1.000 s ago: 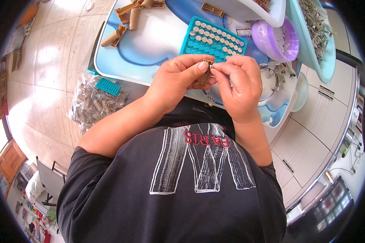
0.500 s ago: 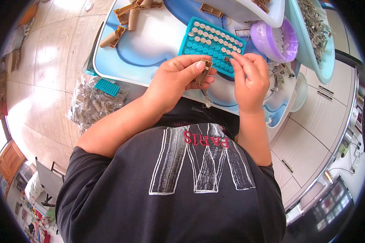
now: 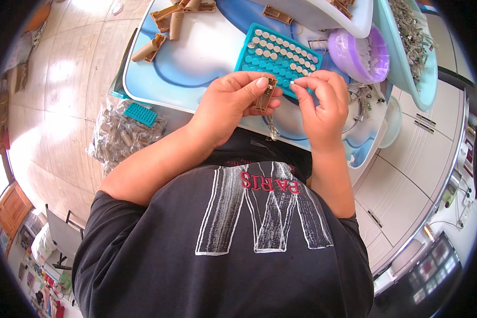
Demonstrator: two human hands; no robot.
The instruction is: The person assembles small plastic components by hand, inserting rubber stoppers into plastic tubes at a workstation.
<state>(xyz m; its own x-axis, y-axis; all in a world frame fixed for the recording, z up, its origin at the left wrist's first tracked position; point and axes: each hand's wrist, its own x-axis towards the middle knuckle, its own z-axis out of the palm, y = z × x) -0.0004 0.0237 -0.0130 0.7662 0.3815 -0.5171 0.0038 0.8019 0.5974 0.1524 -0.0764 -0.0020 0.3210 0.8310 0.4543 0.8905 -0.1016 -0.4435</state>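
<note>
My left hand [image 3: 227,102] is closed around a small brown plastic housing [image 3: 265,98], its hollow side facing up, with a bit of metal inside near the top. To its right, my right hand [image 3: 325,108] pinches a tiny whitish piece [image 3: 292,82] between thumb and forefinger, apart from the housing. Just beyond both hands lies a teal tray [image 3: 240,58] with rows of round wells. Silvery round discs [image 3: 281,45] fill many of its far wells, and the nearer ones show bare teal. Below the housing hangs a thin pale strand [image 3: 272,129].
More brown housings [image 3: 176,25] lie at the table's far left. A purple bowl [image 3: 350,50] with white pieces stands right of the tray, beside a pale green basin [image 3: 428,87] of metal parts. A plastic bag of parts [image 3: 116,137] rests at the left, a small teal tray [image 3: 140,114] on it.
My right hand has moved slightly left and down from the tray's near right side, and a tiny whitish piece now shows at its fingertips. My left hand keeps the housing in place.
</note>
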